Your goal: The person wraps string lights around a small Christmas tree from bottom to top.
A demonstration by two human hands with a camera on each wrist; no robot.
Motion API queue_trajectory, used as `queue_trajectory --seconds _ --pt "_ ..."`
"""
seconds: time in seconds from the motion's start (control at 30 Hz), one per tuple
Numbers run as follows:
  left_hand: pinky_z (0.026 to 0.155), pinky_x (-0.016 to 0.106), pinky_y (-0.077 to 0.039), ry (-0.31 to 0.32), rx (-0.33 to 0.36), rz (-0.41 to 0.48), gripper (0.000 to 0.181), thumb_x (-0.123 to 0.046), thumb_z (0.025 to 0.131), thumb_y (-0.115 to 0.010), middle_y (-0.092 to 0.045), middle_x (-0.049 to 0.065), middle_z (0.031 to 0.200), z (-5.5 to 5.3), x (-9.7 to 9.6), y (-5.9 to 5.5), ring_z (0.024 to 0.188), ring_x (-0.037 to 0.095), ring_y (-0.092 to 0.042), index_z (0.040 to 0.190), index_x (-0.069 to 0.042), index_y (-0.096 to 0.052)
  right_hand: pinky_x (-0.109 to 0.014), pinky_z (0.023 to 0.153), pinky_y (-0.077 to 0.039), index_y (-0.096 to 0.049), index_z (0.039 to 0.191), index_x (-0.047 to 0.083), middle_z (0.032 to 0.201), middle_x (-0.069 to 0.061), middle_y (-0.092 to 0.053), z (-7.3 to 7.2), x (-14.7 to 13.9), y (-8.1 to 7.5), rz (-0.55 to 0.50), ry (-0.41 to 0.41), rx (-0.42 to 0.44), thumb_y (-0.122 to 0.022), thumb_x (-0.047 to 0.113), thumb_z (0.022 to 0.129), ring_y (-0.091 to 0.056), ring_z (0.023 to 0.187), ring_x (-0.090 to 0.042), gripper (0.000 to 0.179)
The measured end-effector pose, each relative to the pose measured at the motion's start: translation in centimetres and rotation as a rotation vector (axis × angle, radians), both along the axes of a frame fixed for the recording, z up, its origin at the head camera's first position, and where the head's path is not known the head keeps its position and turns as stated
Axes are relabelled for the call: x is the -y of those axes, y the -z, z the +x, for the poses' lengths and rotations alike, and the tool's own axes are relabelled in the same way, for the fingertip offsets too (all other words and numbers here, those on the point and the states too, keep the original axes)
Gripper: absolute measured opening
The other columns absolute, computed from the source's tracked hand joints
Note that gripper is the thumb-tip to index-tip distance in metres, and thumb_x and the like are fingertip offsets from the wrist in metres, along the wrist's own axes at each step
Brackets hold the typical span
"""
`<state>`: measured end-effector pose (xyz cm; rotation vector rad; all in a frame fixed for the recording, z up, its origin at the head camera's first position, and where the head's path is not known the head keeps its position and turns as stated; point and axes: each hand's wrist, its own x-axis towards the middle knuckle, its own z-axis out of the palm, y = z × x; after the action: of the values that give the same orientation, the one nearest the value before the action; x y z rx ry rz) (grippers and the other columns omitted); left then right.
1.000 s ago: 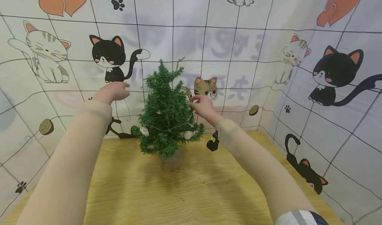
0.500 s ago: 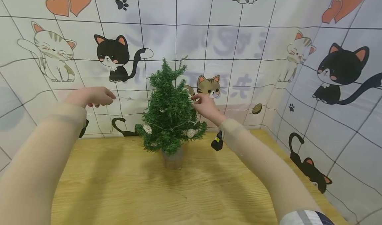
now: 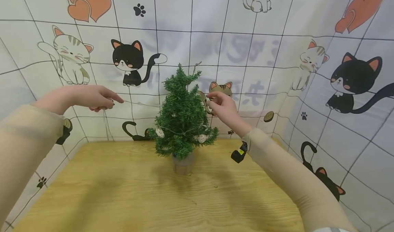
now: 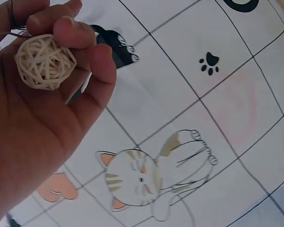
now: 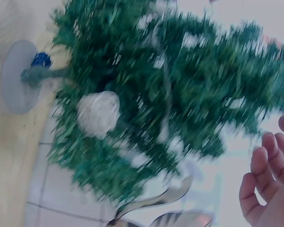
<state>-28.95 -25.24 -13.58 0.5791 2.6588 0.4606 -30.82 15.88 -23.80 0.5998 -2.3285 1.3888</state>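
A small green artificial Christmas tree stands upright on the table in a round pot. Strung across its branches is a light string with woven rattan balls, one ball on the left side and another visible up close in the blurred right wrist view. Left of the tree, my left hand holds a cream rattan ball in curled fingers. From that hand a thin wire runs stretched to the tree. My right hand hovers beside the tree's right side, fingers loosely bent and nothing seen between them.
A wooden table carries the tree. Close behind it hangs a white gridded cloth printed with cartoon cats and hearts, which continues along both sides. A black wrist camera hangs under the right wrist.
My left hand has moved left, away from the tree, and the wire has come into view stretched between them. My right hand has drawn back slightly from the branches. The view has shifted left.
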Motion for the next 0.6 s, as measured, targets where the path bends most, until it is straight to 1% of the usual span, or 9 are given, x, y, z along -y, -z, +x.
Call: queue_trajectory --seconds 0.1,0.23,0.33,0.37,0.47,0.57,0.6 --pt "0.059 0.031 -0.033 0.035 -0.018 -0.01 0.054 -0.006 0.092 -0.042 -0.029 -0.002 0.061 1.6 -1.0 -0.5 0.056 0.015 -0.031 0.146 0.001 -0.037 -0.034 0.059 -0.038 -0.064 0.12 0.009 0.086 -0.006 -0.064 1.6 1.2 -0.8 0.041 -0.047 -0.092 -0.059 0.016 0.096 -0.049 0.063 -0.021 0.026" --pt "0.06 0.033 -0.036 0.088 -0.109 -0.042 0.056 -0.007 0.094 -0.044 -0.032 -0.001 0.065 3.4 -3.1 -1.3 0.058 0.016 -0.034 0.149 -0.006 -0.034 -0.033 0.062 -0.04 -0.062 0.122 0.005 0.093 -0.005 -0.062 3.2 2.8 -1.6 0.081 -0.104 -0.222 -0.06 0.012 0.096 -0.051 0.069 -0.02 0.027" --pt "0.062 0.035 -0.038 0.118 -0.189 -0.066 0.06 -0.008 0.096 -0.046 -0.037 0.0 0.069 4.5 -4.5 -1.7 0.06 0.016 -0.037 0.153 -0.013 -0.029 -0.034 0.064 -0.041 -0.061 0.123 0.004 0.096 -0.005 -0.058 4.0 4.4 -2.1 0.101 -0.143 -0.299 -0.061 0.012 0.095 -0.05 0.072 -0.019 0.029" --pt "0.062 0.035 -0.038 0.126 -0.201 -0.068 0.061 -0.008 0.096 -0.047 -0.037 0.0 0.069 4.8 -5.0 -1.8 0.06 0.016 -0.036 0.154 -0.014 -0.027 -0.034 0.065 -0.041 -0.06 0.123 0.003 0.098 -0.005 -0.057 4.2 4.9 -2.3 0.108 -0.158 -0.312 -0.061 0.012 0.095 -0.05 0.073 -0.018 0.03" --pt "0.061 0.035 -0.037 0.146 -0.242 -0.083 0.065 -0.008 0.095 -0.049 -0.037 -0.001 0.067 5.8 -6.5 -2.1 0.059 0.017 -0.035 0.154 -0.018 -0.025 -0.033 0.068 -0.044 -0.059 0.125 0.003 0.106 -0.007 -0.057 4.8 6.6 -3.0 0.122 -0.229 -0.302 -0.062 0.012 0.094 -0.053 0.081 -0.016 0.032" --pt "0.058 0.035 -0.035 0.171 -0.276 -0.091 0.069 -0.006 0.092 -0.051 -0.037 -0.001 0.066 6.7 -7.9 -2.4 0.058 0.017 -0.034 0.154 -0.02 -0.025 -0.033 0.076 -0.046 -0.056 0.13 0.006 0.117 -0.008 -0.058 5.1 8.1 -3.7 0.125 -0.314 -0.236 -0.063 0.013 0.094 -0.056 0.095 -0.015 0.037" --pt "0.058 0.035 -0.036 0.187 -0.305 -0.099 0.07 -0.006 0.091 -0.053 -0.039 -0.001 0.067 6.9 -8.4 -2.6 0.058 0.016 -0.035 0.154 -0.019 -0.026 -0.032 0.079 -0.046 -0.054 0.131 0.007 0.121 -0.007 -0.058 5.2 8.5 -3.9 0.121 -0.343 -0.204 -0.064 0.014 0.094 -0.056 0.1 -0.015 0.039"
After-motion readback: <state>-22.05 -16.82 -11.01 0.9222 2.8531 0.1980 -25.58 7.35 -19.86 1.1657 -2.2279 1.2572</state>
